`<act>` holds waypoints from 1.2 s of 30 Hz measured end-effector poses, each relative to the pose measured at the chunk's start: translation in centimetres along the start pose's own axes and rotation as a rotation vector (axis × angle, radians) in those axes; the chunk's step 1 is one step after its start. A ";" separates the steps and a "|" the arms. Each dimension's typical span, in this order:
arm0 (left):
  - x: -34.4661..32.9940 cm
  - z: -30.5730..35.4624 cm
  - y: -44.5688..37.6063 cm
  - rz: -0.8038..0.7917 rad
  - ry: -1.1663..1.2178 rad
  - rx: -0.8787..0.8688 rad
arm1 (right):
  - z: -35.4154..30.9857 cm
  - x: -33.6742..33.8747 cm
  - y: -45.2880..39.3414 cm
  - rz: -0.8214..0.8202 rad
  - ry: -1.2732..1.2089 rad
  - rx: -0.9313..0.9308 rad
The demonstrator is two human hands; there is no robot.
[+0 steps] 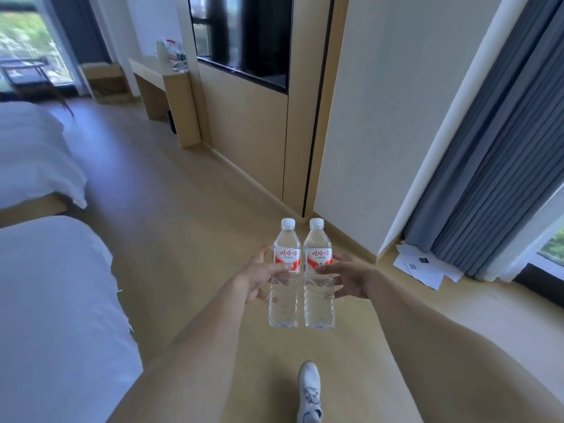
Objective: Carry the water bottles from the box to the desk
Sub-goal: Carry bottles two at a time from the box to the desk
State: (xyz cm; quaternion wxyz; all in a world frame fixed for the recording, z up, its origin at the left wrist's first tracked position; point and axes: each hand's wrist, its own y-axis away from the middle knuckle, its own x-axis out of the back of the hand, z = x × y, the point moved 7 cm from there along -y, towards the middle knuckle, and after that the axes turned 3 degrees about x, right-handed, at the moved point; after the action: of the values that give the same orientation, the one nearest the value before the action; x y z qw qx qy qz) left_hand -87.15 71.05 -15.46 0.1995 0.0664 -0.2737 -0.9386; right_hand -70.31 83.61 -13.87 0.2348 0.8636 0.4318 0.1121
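Observation:
Two clear water bottles with white caps and red-and-white labels are held upright side by side in front of me, above the floor. My left hand (259, 274) grips the left bottle (285, 303) at its label, thumb across the front. My right hand (351, 277) grips the right bottle (318, 303) the same way. The bottles touch each other. The wooden desk (158, 73) stands far ahead at the upper left, against the wall, with small items on its top. No box is in view.
Two beds with white covers, the near bed (55, 315) and the far bed (33, 154), line the left side. A wooden wall panel with a dark screen (244, 41) runs along the right. Grey curtains (488, 148) and loose papers (424, 264) lie at right. My white shoe (309, 389) steps on the open wooden floor.

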 end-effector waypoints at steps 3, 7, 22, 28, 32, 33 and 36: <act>3.9 2.4 -3.5 0.089 0.009 0.001 | -2.9 -1.2 -6.7 -0.086 0.040 -0.002; 8.8 6.3 -8.1 0.204 0.058 -0.019 | -7.6 -2.3 -16.0 -0.174 0.072 -0.007; 26.1 14.1 -20.9 0.409 0.273 -0.013 | -20.1 -11.0 -40.5 -0.472 0.196 -0.068; 35.8 14.3 -26.0 0.432 0.298 0.018 | -23.8 -16.9 -50.0 -0.490 0.222 -0.085; 44.6 16.4 -30.1 0.417 0.340 0.003 | -27.4 -21.7 -56.9 -0.467 0.228 -0.087; 46.7 17.1 -31.0 0.410 0.345 0.007 | -28.4 -22.9 -58.4 -0.461 0.231 -0.097; 53.2 19.6 -33.3 0.398 0.351 0.008 | -31.9 -26.6 -63.0 -0.446 0.216 -0.082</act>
State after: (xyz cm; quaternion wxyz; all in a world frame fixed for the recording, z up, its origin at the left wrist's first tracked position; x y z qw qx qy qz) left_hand -151.48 84.43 -17.75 0.4242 0.1740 -0.2461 -0.8539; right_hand -142.68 104.76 -17.65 0.2409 0.7196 0.6296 0.1666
